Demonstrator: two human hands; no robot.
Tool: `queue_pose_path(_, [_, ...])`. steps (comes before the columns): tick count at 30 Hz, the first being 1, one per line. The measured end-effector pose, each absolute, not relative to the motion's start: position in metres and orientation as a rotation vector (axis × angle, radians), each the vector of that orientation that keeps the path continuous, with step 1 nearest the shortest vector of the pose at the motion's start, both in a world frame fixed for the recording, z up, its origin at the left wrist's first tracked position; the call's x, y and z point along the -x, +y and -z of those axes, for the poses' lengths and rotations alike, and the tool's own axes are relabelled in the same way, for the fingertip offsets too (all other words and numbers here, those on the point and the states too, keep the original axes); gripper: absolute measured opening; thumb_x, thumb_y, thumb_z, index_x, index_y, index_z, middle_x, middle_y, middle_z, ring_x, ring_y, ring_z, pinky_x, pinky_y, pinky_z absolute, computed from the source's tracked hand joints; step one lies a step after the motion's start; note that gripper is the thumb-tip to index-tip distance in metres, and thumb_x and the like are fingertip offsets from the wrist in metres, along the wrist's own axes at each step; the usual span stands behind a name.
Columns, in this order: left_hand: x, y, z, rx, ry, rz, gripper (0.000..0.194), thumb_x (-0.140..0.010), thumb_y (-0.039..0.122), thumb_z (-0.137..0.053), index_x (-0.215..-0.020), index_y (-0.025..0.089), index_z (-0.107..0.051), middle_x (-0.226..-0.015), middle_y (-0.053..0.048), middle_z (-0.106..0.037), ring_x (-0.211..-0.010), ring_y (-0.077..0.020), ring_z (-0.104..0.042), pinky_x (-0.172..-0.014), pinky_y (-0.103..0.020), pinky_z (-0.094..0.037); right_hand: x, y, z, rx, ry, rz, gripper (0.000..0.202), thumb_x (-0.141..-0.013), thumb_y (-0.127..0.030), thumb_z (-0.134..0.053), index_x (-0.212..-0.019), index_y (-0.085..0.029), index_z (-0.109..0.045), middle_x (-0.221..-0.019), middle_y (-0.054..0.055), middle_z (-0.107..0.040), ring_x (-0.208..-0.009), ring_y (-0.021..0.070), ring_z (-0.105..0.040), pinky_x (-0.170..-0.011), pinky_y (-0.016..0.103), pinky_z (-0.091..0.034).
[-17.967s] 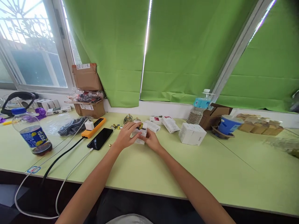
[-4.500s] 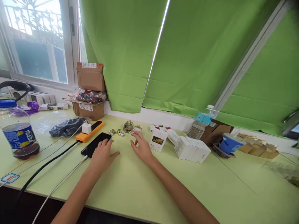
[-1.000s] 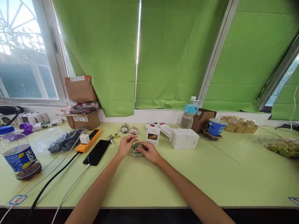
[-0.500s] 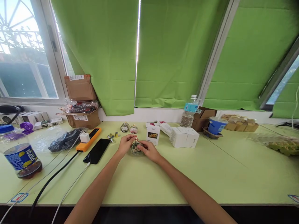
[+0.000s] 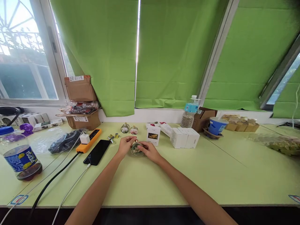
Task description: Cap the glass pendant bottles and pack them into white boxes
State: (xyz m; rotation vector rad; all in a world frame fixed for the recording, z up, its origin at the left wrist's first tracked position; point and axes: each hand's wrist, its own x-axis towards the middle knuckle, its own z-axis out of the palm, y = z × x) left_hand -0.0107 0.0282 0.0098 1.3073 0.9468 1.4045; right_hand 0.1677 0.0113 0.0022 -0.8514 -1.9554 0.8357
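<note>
Both hands (image 5: 152,152) pinch a glass bottle (image 5: 136,150), white box (image 5: 153,136) just behind, black phone (image 5: 97,152) leftward

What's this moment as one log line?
left hand: at top of bottle | right hand: holds bottle | phone: flat, cable attached

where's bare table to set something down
Free: the table right of the right forearm, in front of the white boxes and blue cup; also between that and the left forearm, in front of the round bottle. Crowded: left side, with phone, orange power strip, Pepsi bottle.
</note>
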Motion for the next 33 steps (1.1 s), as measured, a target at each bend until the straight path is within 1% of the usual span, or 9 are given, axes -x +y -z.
queue_pose_path(4, [0.0119,0.0293,-0.0091,-1.28,0.958,-1.396,0.038,-0.065,0.045,-0.078,-0.086,0.013,-0.075,-0.068,-0.003,-0.066,-0.048,-0.0067,-0.04,-0.045,-0.021,-0.03,-0.1677,0.0135,-0.0002,0.863,-1.949,-0.842,0.049,-0.087,-0.056,-0.056,-0.111,-0.017,-0.07,-0.094,0.006,-0.073,-0.086,0.023,-0.064,-0.075,0.032,-0.052])
queue_pose_path(10, [0.0128,0.0302,-0.0078,-1.247,0.976,-1.368,0.038,-0.064,0.045,-0.079,-0.086,0.013,-0.075,-0.076,-0.006,-0.069,-0.049,-0.0066,-0.042,-0.046,-0.022,-0.03,-0.1677,0.0161,0.0024,0.853,-1.935,-0.88,0.05,-0.087,-0.056,-0.056,-0.114,-0.016,-0.069,-0.1,0.007,-0.072,-0.089,0.023,-0.064,-0.079,0.033,-0.051])
queue_pose_path(18, [0.013,0.028,-0.0093,-1.226,0.963,-1.35,0.038,-0.063,0.045,-0.079,-0.085,0.014,-0.076,-0.081,-0.007,-0.071,-0.049,-0.0066,-0.043,-0.047,-0.022,-0.032,-0.1679,0.015,0.0013,0.847,-1.937,-0.882,0.05,-0.088,-0.056,-0.054,-0.115,-0.017,-0.069,-0.101,0.007,-0.072,-0.091,0.0244,-0.064,-0.083,0.036,-0.05])
queue_pose_path(28, [0.0136,0.0288,-0.01,-1.205,0.976,-1.339,0.036,-0.062,0.041,-0.079,-0.085,0.014,-0.076,-0.082,-0.008,-0.071,-0.051,-0.0071,-0.044,-0.049,-0.022,-0.034,-0.1669,0.0147,-0.0002,0.844,-1.928,-0.899,0.053,-0.087,-0.058,-0.054,-0.117,-0.017,-0.069,-0.097,0.007,-0.073,-0.088,0.0234,-0.064,-0.077,0.033,-0.051])
queue_pose_path(33, [0.0133,0.0297,-0.01,-1.19,0.979,-1.34,0.035,-0.061,0.04,-0.081,-0.083,0.013,-0.076,-0.078,-0.007,-0.071,-0.051,-0.0074,-0.044,-0.047,-0.022,-0.033,-0.1677,0.0166,0.0013,0.854,-1.933,-0.888,0.051,-0.088,-0.058,-0.053,-0.111,-0.016,-0.071,-0.095,0.007,-0.072,-0.086,0.0223,-0.063,-0.074,0.031,-0.05])
